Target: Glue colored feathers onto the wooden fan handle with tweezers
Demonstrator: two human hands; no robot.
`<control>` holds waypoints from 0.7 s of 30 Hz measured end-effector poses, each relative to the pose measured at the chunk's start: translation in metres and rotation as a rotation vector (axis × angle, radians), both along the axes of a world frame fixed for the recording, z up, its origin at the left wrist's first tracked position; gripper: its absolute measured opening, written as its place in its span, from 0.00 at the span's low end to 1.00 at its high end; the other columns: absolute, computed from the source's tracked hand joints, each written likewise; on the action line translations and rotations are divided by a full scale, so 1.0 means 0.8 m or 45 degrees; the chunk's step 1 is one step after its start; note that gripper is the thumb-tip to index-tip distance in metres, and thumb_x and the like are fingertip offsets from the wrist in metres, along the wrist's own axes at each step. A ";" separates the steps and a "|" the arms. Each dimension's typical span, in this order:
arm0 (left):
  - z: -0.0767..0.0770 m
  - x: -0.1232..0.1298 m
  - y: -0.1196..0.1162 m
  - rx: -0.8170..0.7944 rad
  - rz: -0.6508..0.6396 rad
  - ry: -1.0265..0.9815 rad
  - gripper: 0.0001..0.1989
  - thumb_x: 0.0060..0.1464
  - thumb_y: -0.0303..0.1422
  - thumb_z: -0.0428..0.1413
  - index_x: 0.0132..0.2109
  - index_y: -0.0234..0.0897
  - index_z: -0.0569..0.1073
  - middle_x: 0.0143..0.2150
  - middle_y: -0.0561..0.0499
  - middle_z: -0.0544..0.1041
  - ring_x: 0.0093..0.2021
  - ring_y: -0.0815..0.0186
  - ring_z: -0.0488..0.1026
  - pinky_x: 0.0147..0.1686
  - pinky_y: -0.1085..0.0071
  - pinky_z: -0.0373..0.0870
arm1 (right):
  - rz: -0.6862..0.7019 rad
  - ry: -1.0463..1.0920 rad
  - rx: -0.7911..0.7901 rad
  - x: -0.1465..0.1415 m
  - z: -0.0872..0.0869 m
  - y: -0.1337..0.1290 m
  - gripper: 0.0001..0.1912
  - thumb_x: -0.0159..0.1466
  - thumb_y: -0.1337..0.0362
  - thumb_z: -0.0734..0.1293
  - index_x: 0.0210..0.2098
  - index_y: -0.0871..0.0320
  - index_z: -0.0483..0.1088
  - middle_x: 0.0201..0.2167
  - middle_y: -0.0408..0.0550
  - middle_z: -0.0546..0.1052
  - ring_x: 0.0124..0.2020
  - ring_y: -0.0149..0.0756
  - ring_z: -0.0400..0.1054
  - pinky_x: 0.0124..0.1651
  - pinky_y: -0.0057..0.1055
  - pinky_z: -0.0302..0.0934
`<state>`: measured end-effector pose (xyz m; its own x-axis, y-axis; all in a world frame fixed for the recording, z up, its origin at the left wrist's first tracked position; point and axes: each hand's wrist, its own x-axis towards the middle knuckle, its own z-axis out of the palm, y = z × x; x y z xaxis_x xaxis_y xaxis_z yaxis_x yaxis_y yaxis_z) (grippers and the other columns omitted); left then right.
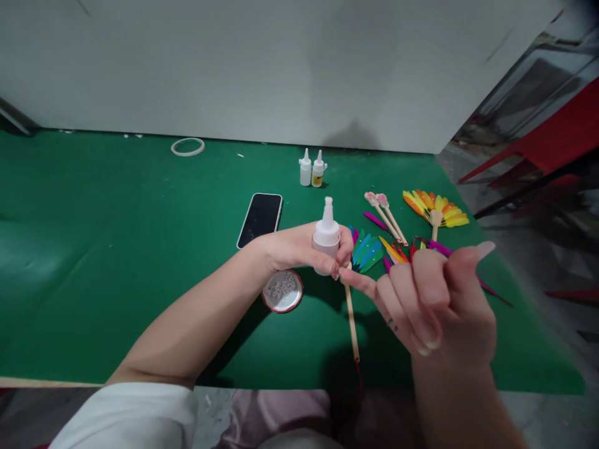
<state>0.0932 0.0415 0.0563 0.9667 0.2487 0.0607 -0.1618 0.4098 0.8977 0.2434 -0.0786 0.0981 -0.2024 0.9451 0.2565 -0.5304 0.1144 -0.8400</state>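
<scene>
My left hand is closed round a white squeeze bottle held upright, its nozzle pointing up. My right hand has its little finger stretched out to the left hand's fingertips, while the other fingers curl toward the palm; nothing shows in it. Beneath the hands lies a teal feather fan, its wooden stick running toward the table's front edge. A round red-rimmed lid with small pale pieces in it sits below my left wrist.
A phone lies behind my left forearm. Two small bottles stand farther back. Pink-tipped sticks, a yellow-orange fan and loose feathers are at the right. A clear ring lies near the white wall.
</scene>
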 end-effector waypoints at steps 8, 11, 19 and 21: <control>0.000 -0.009 0.015 0.343 0.187 0.225 0.14 0.43 0.35 0.65 0.31 0.33 0.69 0.27 0.54 0.70 0.27 0.74 0.66 0.26 0.77 0.61 | -0.016 -0.030 -0.011 0.006 -0.008 0.007 0.24 0.68 0.51 0.52 0.21 0.51 0.65 0.07 0.34 0.54 0.08 0.25 0.48 0.35 0.36 0.68; 0.009 -0.023 0.030 0.461 0.535 0.332 0.11 0.45 0.32 0.63 0.33 0.34 0.69 0.27 0.54 0.70 0.27 0.74 0.67 0.27 0.77 0.62 | -0.112 -0.014 -0.050 0.022 -0.006 0.013 0.24 0.68 0.51 0.52 0.21 0.51 0.65 0.07 0.33 0.50 0.07 0.25 0.43 0.28 0.31 0.65; 0.033 -0.065 0.051 0.318 0.904 0.223 0.17 0.42 0.20 0.58 0.42 0.33 0.70 0.33 0.52 0.72 0.35 0.65 0.74 0.38 0.68 0.69 | -0.405 -0.004 -0.198 0.063 -0.015 0.026 0.20 0.66 0.54 0.58 0.21 0.51 0.69 0.08 0.35 0.44 0.10 0.26 0.35 0.14 0.28 0.41; 0.040 -0.070 0.050 0.322 0.933 0.253 0.19 0.44 0.20 0.58 0.45 0.33 0.70 0.36 0.50 0.74 0.38 0.64 0.75 0.41 0.68 0.69 | -0.429 -0.022 -0.233 0.061 -0.021 0.031 0.17 0.64 0.56 0.61 0.20 0.51 0.70 0.10 0.36 0.46 0.12 0.26 0.37 0.14 0.27 0.40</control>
<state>0.0370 0.0818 0.0880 0.5610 0.8266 0.0439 -0.1383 0.0413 0.9895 0.2925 -0.0537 0.0814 0.1244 0.9893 0.0767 -0.4743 0.1272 -0.8711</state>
